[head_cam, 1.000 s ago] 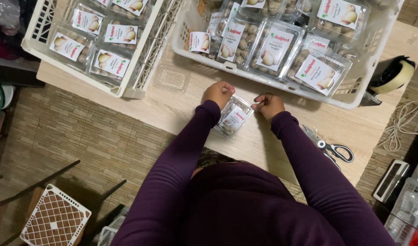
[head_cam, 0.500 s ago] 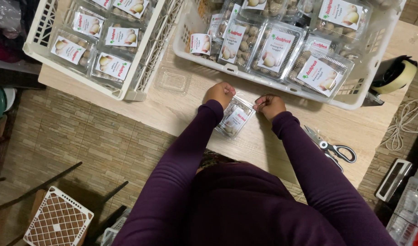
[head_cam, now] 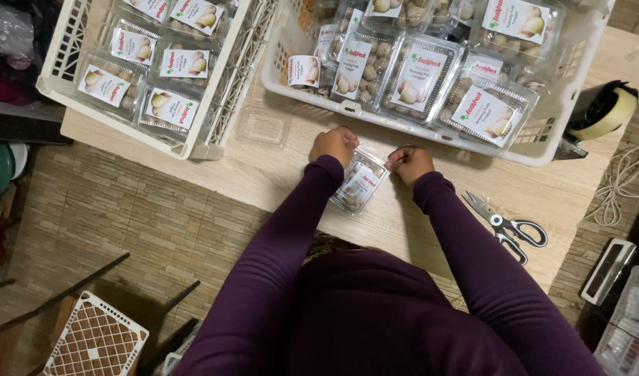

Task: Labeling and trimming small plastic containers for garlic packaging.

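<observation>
Seen from above, 2 hands in purple sleeves meet over a small clear plastic clamshell pack [head_cam: 359,186] with a white and red label, which lies tilted on a light wooden table [head_cam: 277,174], close to the person's body. The left hand [head_cam: 335,145] is curled with its fingers closed on the pack's upper left corner. The right hand [head_cam: 410,163] is curled too, fingers pinched together at the pack's upper right edge; whether it grips the pack itself or something thin at its rim cannot be told. Just beyond the hands stands a white plastic crate [head_cam: 535,143] filled with similar labelled clamshell packs of small pale round items. A second white crate [head_cam: 215,118] sits to the left, also holding labelled packs in rows. Between the 2 crates, on bare tabletop, lies an empty clear plastic tray [head_cam: 263,129]. To the right of the right forearm rest scissors [head_cam: 509,228] with black handles, blades pointing toward the hands. At the far right edge of the table stands a tape dispenser [head_cam: 601,111] with a pale roll. Below the table, a woven mat floor shows, with a white lattice basket [head_cam: 96,340] at lower left.
</observation>
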